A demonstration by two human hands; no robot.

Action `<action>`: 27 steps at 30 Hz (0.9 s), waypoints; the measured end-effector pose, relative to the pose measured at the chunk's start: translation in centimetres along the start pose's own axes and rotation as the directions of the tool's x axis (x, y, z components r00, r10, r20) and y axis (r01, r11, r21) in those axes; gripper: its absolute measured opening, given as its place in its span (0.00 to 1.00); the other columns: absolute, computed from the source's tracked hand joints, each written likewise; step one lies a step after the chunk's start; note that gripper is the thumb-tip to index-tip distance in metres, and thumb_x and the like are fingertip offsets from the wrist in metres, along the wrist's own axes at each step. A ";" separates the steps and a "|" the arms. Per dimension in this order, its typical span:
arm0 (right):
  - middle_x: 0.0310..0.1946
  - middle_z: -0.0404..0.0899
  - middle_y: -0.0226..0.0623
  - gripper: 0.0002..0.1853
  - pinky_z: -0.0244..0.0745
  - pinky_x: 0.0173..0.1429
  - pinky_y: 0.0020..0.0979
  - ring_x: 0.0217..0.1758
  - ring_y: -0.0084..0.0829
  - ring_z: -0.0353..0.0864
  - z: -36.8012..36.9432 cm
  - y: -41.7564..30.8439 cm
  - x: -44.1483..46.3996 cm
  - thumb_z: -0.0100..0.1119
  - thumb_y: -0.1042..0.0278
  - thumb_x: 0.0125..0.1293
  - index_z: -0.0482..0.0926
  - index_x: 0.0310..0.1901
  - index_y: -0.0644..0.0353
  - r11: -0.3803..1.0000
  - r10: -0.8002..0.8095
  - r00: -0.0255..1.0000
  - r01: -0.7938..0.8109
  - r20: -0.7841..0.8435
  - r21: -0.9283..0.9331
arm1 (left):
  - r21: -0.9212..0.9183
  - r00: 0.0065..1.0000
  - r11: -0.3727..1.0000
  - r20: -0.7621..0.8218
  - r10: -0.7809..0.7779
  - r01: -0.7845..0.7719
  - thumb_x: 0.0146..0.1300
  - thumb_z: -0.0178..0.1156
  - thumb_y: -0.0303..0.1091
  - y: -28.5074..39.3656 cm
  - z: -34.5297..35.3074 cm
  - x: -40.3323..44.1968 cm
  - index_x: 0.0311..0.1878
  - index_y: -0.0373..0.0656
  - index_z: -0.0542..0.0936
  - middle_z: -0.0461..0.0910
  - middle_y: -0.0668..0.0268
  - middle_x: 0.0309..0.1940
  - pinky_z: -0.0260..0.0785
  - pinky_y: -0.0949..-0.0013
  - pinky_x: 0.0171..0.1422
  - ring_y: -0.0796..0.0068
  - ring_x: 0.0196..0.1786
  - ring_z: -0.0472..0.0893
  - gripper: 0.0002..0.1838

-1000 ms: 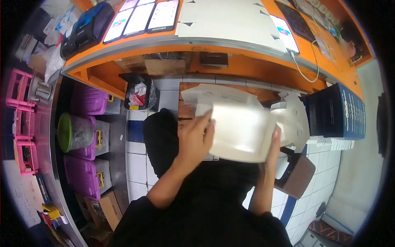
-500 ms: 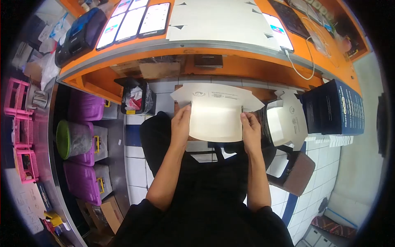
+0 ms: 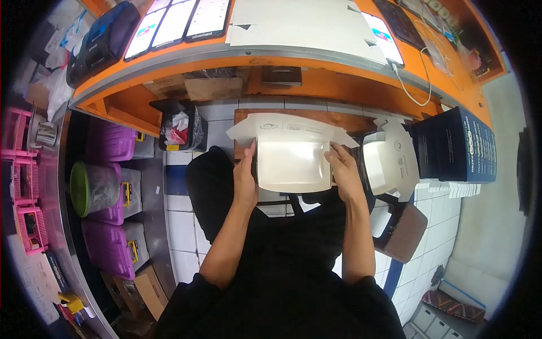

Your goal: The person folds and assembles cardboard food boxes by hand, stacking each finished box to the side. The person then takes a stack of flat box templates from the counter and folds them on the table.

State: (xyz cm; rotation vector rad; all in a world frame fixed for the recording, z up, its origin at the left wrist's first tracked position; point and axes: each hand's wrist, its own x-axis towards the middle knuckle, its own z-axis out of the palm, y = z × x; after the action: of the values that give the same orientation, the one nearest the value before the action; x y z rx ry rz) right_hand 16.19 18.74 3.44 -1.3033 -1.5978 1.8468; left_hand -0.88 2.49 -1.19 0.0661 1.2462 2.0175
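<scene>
A white paper food box (image 3: 293, 165) with a raised printed flap sits between my hands, above my lap. My left hand (image 3: 245, 179) presses along its left wall, the fingers partly hidden behind the side. On the right, my right hand (image 3: 345, 172) grips the other wall, thumb side near the rim. The box's inside holds nothing. Beside my right knee stands another folded paper box (image 3: 379, 164), its flaps raised.
A dark blue stack of printed boxes (image 3: 451, 146) stands at the right. Ahead is an orange counter (image 3: 169, 62) with phones (image 3: 207, 18) and flat white card sheets (image 3: 299, 28). A black bin (image 3: 183, 129) is below it; purple-lidded tubs (image 3: 107, 243) line the left. A brown stool (image 3: 402, 233) stands at right.
The walls of the paper box now stand more upright, giving it a deeper tray shape. My fingers have shifted from the upper side edges to the outside of the walls.
</scene>
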 end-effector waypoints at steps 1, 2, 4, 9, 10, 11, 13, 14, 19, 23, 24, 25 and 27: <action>0.58 0.81 0.48 0.24 0.71 0.64 0.30 0.59 0.31 0.79 -0.1 0.1 0.3 0.56 0.64 0.73 0.75 0.65 0.71 1.000 0.001 1.000 -0.001 0.004 -0.002 | -0.002 1.000 1.000 -0.005 0.001 -0.001 0.82 0.44 0.47 0.2 0.0 0.0 0.69 0.34 0.72 0.74 0.59 0.67 0.62 0.66 0.74 0.69 0.68 0.72 0.27; 0.56 0.82 0.47 0.24 0.72 0.62 0.30 0.58 0.31 0.80 -0.2 0.3 0.6 0.55 0.63 0.73 0.76 0.64 0.72 1.000 -0.015 1.000 0.015 0.014 -0.014 | -0.013 1.000 1.000 0.023 -0.002 0.003 0.81 0.46 0.47 0.4 0.0 0.1 0.70 0.34 0.71 0.73 0.58 0.66 0.62 0.67 0.73 0.70 0.68 0.72 0.27; 0.54 0.83 0.47 0.24 0.72 0.60 0.30 0.56 0.31 0.81 -0.4 0.5 1.1 0.55 0.63 0.73 0.77 0.63 0.73 0.999 -0.027 0.999 0.027 0.026 -0.024 | -0.022 0.999 1.000 0.047 -0.007 0.008 0.81 0.48 0.46 0.5 0.1 0.2 0.70 0.33 0.71 0.73 0.58 0.66 0.63 0.69 0.72 0.70 0.68 0.72 0.27; 0.43 0.85 0.39 0.21 0.78 0.49 0.29 0.43 0.27 0.84 -0.2 -2.3 1.1 0.52 0.61 0.77 0.81 0.55 0.72 0.949 0.047 0.999 -0.044 0.004 -0.311 | 0.042 0.999 0.998 -0.012 -0.052 0.052 0.78 0.54 0.42 0.3 0.4 0.8 0.66 0.38 0.72 0.76 0.61 0.58 0.67 0.70 0.66 0.73 0.61 0.74 0.22; 0.43 0.85 0.39 0.21 0.78 0.49 0.29 0.43 0.27 0.84 -0.5 -1.1 1.8 0.52 0.61 0.77 0.81 0.55 0.72 0.950 0.045 0.999 -0.042 0.003 -0.311 | 0.042 0.999 0.998 -0.011 -0.051 0.051 0.78 0.54 0.42 0.2 0.2 0.8 0.66 0.38 0.72 0.76 0.61 0.58 0.67 0.70 0.66 0.73 0.61 0.74 0.22; 0.41 0.86 0.45 0.21 0.77 0.52 0.33 0.45 0.33 0.85 -0.9 1.2 3.1 0.53 0.59 0.75 0.82 0.52 0.72 0.957 -0.036 0.999 0.032 -0.007 -0.287 | 0.050 0.999 0.997 -0.011 -0.052 0.053 0.77 0.55 0.42 0.0 -0.2 0.9 0.65 0.39 0.73 0.76 0.62 0.56 0.67 0.70 0.65 0.74 0.61 0.75 0.21; 0.39 0.87 0.52 0.21 0.76 0.54 0.37 0.47 0.39 0.87 -0.3 0.5 2.9 0.54 0.58 0.73 0.84 0.49 0.71 0.959 -0.117 0.993 0.109 -0.017 -0.263 | 0.059 0.999 0.997 -0.011 -0.052 0.053 0.76 0.56 0.41 0.4 0.0 0.6 0.64 0.39 0.73 0.77 0.63 0.55 0.67 0.70 0.65 0.74 0.60 0.75 0.21; 0.41 0.87 0.54 0.21 0.76 0.55 0.39 0.48 0.43 0.86 0.4 -1.7 1.8 0.54 0.57 0.73 0.84 0.48 0.70 0.859 -0.090 0.994 0.050 -0.056 -0.510 | 0.058 0.997 0.996 -0.037 -0.072 0.074 0.75 0.57 0.41 0.9 0.5 0.3 0.62 0.39 0.73 0.77 0.62 0.54 0.68 0.71 0.64 0.73 0.59 0.75 0.20; 0.44 0.85 0.49 0.20 0.75 0.54 0.38 0.49 0.40 0.84 0.8 1.3 2.6 0.56 0.55 0.73 0.84 0.45 0.68 0.687 -0.334 0.933 0.142 -0.135 -0.713 | 0.059 0.986 0.994 -0.149 -0.080 0.090 0.72 0.60 0.39 0.6 0.5 1.3 0.60 0.37 0.72 0.78 0.61 0.52 0.73 0.68 0.61 0.72 0.57 0.78 0.20; 0.43 0.82 0.38 0.19 0.73 0.55 0.31 0.48 0.30 0.79 1.5 2.8 2.9 0.58 0.55 0.73 0.80 0.48 0.67 0.991 -0.006 0.989 0.025 -0.145 0.132 | 0.034 0.975 0.991 -0.186 -0.123 0.131 0.68 0.65 0.39 0.4 0.6 1.6 0.56 0.34 0.75 0.80 0.60 0.49 0.73 0.69 0.57 0.72 0.52 0.80 0.21; 0.43 0.82 0.36 0.20 0.73 0.55 0.30 0.48 0.28 0.79 1.6 3.0 3.0 0.58 0.56 0.73 0.79 0.52 0.68 0.978 0.031 0.989 0.000 -0.145 0.209 | 0.009 0.972 0.991 -0.197 -0.128 0.132 0.67 0.67 0.40 0.4 0.7 1.6 0.55 0.33 0.77 0.80 0.61 0.47 0.72 0.71 0.55 0.73 0.49 0.80 0.22; 0.43 0.82 0.36 0.20 0.73 0.55 0.30 0.48 0.28 0.79 1.8 3.3 3.1 0.58 0.56 0.73 0.79 0.52 0.68 0.977 0.033 0.989 -0.001 -0.146 0.212 | 0.012 0.972 0.991 -0.197 -0.129 0.134 0.67 0.67 0.40 0.4 0.7 1.6 0.55 0.33 0.77 0.80 0.61 0.47 0.72 0.71 0.55 0.73 0.49 0.80 0.22; 0.42 0.82 0.36 0.18 0.73 0.55 0.29 0.46 0.25 0.78 1.9 3.6 3.7 0.59 0.57 0.73 0.79 0.48 0.67 0.993 0.029 0.977 -0.004 -0.212 0.116 | 0.072 0.970 0.990 -0.222 -0.103 0.122 0.67 0.68 0.39 0.2 0.7 1.6 0.53 0.33 0.77 0.81 0.62 0.45 0.73 0.72 0.53 0.74 0.47 0.80 0.21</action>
State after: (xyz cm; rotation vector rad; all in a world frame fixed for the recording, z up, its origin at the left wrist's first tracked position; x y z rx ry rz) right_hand 13.78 19.42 -1.42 -1.4133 -1.3540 1.7150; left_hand -1.90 3.97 -1.20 -0.1860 1.4387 1.9115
